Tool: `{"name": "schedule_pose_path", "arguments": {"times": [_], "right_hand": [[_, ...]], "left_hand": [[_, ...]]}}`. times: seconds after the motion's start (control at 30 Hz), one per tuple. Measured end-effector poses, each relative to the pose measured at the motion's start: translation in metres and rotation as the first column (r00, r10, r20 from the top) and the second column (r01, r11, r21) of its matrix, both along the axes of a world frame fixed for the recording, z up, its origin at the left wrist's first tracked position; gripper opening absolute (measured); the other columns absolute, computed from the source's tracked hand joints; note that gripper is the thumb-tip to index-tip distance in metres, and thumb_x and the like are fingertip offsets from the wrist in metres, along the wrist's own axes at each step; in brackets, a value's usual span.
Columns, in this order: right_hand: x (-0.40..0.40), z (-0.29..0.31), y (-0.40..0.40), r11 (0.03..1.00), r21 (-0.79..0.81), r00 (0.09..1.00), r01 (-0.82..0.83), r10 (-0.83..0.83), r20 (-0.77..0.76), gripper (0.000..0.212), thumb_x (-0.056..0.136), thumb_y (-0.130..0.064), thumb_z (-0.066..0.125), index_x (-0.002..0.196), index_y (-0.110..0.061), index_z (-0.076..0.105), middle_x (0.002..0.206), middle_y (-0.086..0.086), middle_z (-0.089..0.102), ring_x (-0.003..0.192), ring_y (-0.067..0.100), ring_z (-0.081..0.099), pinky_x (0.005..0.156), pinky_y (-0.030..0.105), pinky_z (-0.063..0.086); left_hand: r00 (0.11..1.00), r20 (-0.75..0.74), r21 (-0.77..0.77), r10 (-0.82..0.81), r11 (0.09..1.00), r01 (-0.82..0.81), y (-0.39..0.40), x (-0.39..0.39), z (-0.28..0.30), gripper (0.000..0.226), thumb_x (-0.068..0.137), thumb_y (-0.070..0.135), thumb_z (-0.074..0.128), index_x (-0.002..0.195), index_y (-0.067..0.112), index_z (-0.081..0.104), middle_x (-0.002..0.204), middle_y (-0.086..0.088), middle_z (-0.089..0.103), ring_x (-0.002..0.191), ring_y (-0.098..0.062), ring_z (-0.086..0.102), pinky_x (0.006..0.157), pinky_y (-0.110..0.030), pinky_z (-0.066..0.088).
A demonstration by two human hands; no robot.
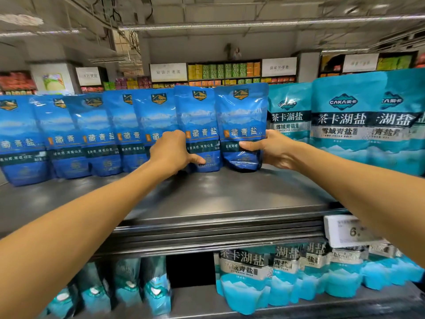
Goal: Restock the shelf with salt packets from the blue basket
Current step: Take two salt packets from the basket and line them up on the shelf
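Note:
Several dark blue salt packets stand upright in a row at the back of the grey metal shelf (207,199). My left hand (171,153) grips the lower left edge of one blue packet (201,125), thumb on its front. My right hand (269,148) holds the rightmost blue packet (241,120) by its right side, thumb across the front; its bottom sits slightly tilted on the shelf. The blue basket is out of view.
Teal salt packets (345,120) stand to the right on the same shelf, close to the held packet. More teal packets (248,272) fill the shelf below. A white price tag (345,231) hangs on the shelf edge. Bare shelf surface lies in front of the row.

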State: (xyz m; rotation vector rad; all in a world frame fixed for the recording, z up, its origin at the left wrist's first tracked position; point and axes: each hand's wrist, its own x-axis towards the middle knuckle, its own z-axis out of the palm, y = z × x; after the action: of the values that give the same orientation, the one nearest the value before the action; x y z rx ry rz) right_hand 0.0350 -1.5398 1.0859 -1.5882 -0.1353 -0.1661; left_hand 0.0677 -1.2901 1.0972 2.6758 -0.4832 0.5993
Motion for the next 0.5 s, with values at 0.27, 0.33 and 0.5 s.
{"name": "schedule_pose_path", "arguments": {"times": [0.27,0.33,0.5], "right_hand": [[0.008,-0.001,-0.003,0.997,0.074,1.000,-0.017,0.019,-0.025,0.022,0.088,-0.002,0.072,0.109,-0.006,0.072,0.104,0.007,0.079,0.089,0.018,0.077,0.068,0.028,0.061],[0.006,-0.002,-0.003,0.996,0.083,0.999,-0.033,0.036,-0.028,0.025,0.088,-0.003,0.072,0.112,-0.006,0.072,0.107,0.008,0.078,0.091,0.020,0.076,0.070,0.030,0.062],[-0.001,0.001,0.002,0.988,0.136,0.997,-0.079,0.081,-0.007,0.014,0.090,-0.005,0.070,0.103,-0.008,0.074,0.099,0.006,0.079,0.085,0.018,0.076,0.068,0.030,0.061]], "left_hand": [[0.931,0.361,0.405,0.050,0.891,-0.204,-0.005,-0.003,-0.006,0.072,0.082,0.074,0.061,0.074,0.008,0.033,0.063,-0.001,0.039,0.070,-0.030,0.058,0.057,-0.035,0.039],[0.898,0.432,0.463,-0.081,0.874,-0.144,-0.009,-0.006,-0.011,0.070,0.085,0.075,0.057,0.063,0.013,0.033,0.056,0.001,0.034,0.051,-0.021,0.042,0.053,-0.031,0.033],[0.742,0.571,0.585,-0.351,0.808,-0.068,-0.033,-0.019,-0.020,0.070,0.080,0.086,0.043,0.077,0.017,0.035,0.053,0.001,0.047,0.046,-0.025,0.050,0.047,-0.025,0.018]]}}
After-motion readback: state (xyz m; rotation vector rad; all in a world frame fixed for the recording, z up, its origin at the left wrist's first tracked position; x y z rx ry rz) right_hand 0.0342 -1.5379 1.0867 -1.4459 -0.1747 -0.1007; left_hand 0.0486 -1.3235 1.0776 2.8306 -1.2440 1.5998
